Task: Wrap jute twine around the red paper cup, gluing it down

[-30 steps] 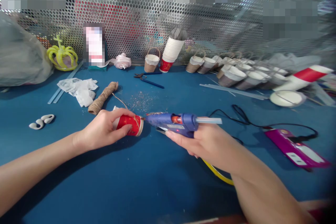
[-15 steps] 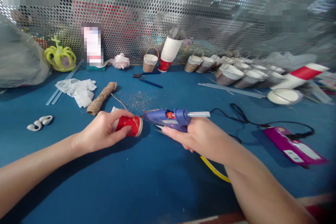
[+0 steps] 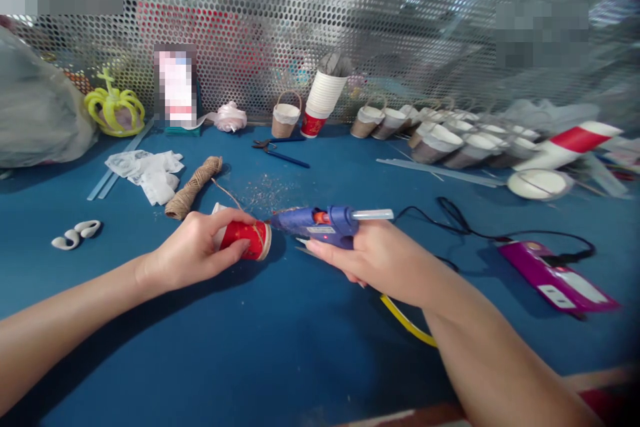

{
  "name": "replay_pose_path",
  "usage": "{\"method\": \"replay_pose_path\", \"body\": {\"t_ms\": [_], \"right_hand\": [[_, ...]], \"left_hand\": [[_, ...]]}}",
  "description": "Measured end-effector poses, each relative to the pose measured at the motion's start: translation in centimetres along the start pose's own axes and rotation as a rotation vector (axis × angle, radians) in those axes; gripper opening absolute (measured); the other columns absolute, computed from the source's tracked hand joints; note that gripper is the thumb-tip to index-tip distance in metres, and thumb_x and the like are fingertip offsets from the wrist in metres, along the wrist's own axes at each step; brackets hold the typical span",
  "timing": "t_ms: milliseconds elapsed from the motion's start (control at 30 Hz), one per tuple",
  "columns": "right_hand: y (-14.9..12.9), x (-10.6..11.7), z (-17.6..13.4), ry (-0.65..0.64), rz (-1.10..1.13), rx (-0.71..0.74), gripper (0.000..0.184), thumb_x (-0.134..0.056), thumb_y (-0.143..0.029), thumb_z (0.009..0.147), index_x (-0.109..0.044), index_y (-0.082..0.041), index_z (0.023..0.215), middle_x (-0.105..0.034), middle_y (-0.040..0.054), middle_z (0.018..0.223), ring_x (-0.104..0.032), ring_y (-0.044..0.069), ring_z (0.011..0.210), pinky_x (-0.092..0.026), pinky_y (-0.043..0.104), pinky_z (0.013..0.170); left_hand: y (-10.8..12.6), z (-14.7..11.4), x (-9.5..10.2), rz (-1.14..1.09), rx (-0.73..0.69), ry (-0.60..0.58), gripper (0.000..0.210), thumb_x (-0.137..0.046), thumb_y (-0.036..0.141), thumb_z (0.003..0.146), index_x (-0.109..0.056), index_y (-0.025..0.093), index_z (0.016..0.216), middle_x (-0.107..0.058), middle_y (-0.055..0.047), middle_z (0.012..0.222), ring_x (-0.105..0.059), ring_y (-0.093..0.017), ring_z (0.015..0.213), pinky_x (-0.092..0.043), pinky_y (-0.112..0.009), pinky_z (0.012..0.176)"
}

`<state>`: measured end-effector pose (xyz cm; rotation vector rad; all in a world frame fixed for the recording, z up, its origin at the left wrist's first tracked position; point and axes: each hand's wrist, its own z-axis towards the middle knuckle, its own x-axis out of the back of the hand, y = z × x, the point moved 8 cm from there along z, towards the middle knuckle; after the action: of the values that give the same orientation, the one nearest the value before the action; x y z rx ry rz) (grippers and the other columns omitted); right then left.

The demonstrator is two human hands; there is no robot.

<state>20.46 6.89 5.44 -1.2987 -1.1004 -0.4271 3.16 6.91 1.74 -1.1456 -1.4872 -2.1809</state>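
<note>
Blue plastic glue gun (image 3: 313,221) aimed at a red-and-white paper cup (image 3: 257,241).
The left hand (image 3: 200,248) pinches the tipped cup between thumb and fingers over the blue tabletop (image 3: 240,353), apparently to steady it; the right hand (image 3: 377,250) curls around the gun, its nozzle (image 3: 275,220) at the cup's edge (contact unclear).

Left hand (image 3: 193,250) covers part of the red paper cup (image 3: 257,245); right hand (image 3: 383,260) hides the handle of the glue gun (image 3: 340,230). Whether nozzle (image 3: 275,220) touches cup: can't tell. Gun label (image 3: 321,230) too small to read. Phone (image 3: 176,88) screen pixelated. Plastic bag (image 3: 40,107) and left forearm (image 3: 75,313) cut off at left, right forearm (image 3: 493,360) at bottom. Yellow curved strip (image 3: 407,323) partly behind right forearm.
</note>
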Motion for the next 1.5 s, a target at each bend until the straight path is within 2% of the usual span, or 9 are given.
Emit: {"method": "replay_pose_path", "body": {"t_ms": [200,400,600,933,1167,1267,1367,1500], "right_hand": [[-1.0,0.8,-0.5,0.106,-0.126,0.101,0.031,-0.053,-0.03,0.08,-0.043,-0.023,0.051,-0.041,-0.0078,0.031,-0.044,0.01,0.033,-0.034,0.024,0.037],[-0.6,0.4,-1.1,0.103,-0.188,0.164,0.039,-0.05,-0.034,0.083,-0.043,-0.024,0.046,-0.038,-0.0059,0.03,-0.041,0.01,0.031,-0.034,0.026,0.038],[-1.4,0.3,-1.6,0.145,-0.214,0.365,0.043,-0.049,-0.03,0.083,-0.039,-0.023,0.042,-0.037,-0.0035,0.033,-0.045,0.013,0.039,-0.034,0.027,0.044],[-2.1,0.7,-1.9,0.194,-0.21,0.363,0.041,-0.05,-0.025,0.083,-0.033,-0.024,0.046,-0.038,-0.0046,0.034,-0.052,0.013,0.045,-0.038,0.025,0.046],[-1.8,0.6,-2.1,0.161,-0.178,0.287,0.038,-0.053,-0.023,0.081,-0.034,-0.023,0.048,-0.038,-0.0059,0.036,-0.047,0.01,0.04,-0.037,0.023,0.042],[-1.8,0.7,-2.2,0.17,-0.164,0.282,0.035,-0.054,-0.022,0.081,-0.036,-0.022,0.051,-0.049,-0.0039,0.046,-0.051,0.01,0.045,-0.041,0.022,0.048],[-1.7,0.6,-2.2,0.162,-0.144,0.272,0.024,-0.054,-0.022,0.082,-0.045,-0.021,0.059,-0.058,-0.0022,0.06,-0.052,0.009,0.049,-0.043,0.022,0.052],[-1.5,0.5,-2.1,0.151,-0.139,0.252,0.023,-0.054,-0.023,0.082,-0.046,-0.02,0.061,-0.057,-0.0033,0.059,-0.05,0.008,0.046,-0.041,0.02,0.048]], "left_hand": [[0.1,0.1,0.1,-0.013,0.001,0.008,0.033,-0.048,0.031,0.082,-0.057,0.015,0.11,-0.067,-0.001,0.074,-0.055,-0.009,0.053,-0.042,-0.019,0.052],[0.2,0.1,0.0,-0.017,-0.003,0.009,0.031,-0.049,0.028,0.081,-0.058,0.015,0.109,-0.066,-0.001,0.072,-0.053,-0.009,0.051,-0.041,-0.018,0.049],[0.2,0.1,0.0,-0.021,0.004,-0.005,0.033,-0.049,0.028,0.081,-0.058,0.014,0.11,-0.067,-0.002,0.076,-0.054,-0.01,0.052,-0.042,-0.019,0.051],[0.1,0.2,0.1,-0.009,0.021,-0.003,0.034,-0.049,0.03,0.082,-0.058,0.014,0.11,-0.068,-0.004,0.078,-0.058,-0.012,0.056,-0.044,-0.021,0.053],[0.1,0.2,0.0,-0.019,0.013,-0.003,0.032,-0.049,0.03,0.082,-0.058,0.015,0.109,-0.069,-0.004,0.081,-0.062,-0.013,0.062,-0.046,-0.022,0.057],[0.1,0.1,0.1,-0.02,0.007,0.014,0.032,-0.049,0.029,0.082,-0.058,0.015,0.108,-0.07,-0.004,0.083,-0.063,-0.014,0.065,-0.046,-0.022,0.058],[0.1,0.0,0.0,-0.021,0.005,0.019,0.031,-0.05,0.029,0.081,-0.059,0.016,0.109,-0.07,-0.004,0.085,-0.064,-0.014,0.068,-0.047,-0.022,0.061],[0.1,0.1,0.0,-0.028,0.0,0.017,0.031,-0.051,0.027,0.081,-0.059,0.016,0.109,-0.07,-0.004,0.086,-0.063,-0.014,0.068,-0.046,-0.022,0.062]]}}
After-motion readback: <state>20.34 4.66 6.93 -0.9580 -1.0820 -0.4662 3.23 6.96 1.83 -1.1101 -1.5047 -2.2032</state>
